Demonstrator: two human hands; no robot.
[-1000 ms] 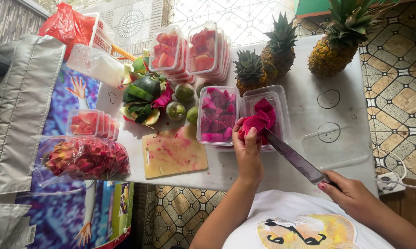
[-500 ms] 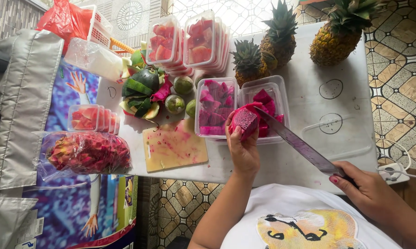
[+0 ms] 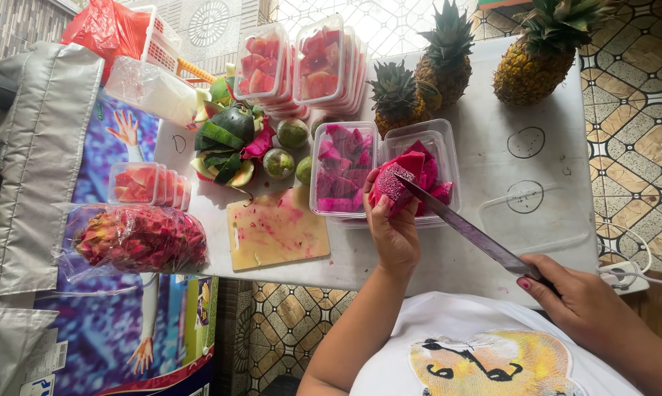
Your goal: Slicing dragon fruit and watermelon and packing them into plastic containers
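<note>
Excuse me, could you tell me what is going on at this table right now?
A person is cutting pink dragon fruit by hand. The left hand holds a piece of dragon fruit over a clear plastic tub, while the right hand holds a long knife whose tip meets the fruit. A neighbouring tub already holds pink chunks. A stained cutting board, three pineapples and stacked trays of cut fruit sit on the white table.

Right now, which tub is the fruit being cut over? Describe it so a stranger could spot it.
On the white table, look below the smallest pineapple, where two clear tubs sit side by side. It is the right tub, under the left hand holding a dragon fruit piece; its neighbour is already full.
</note>
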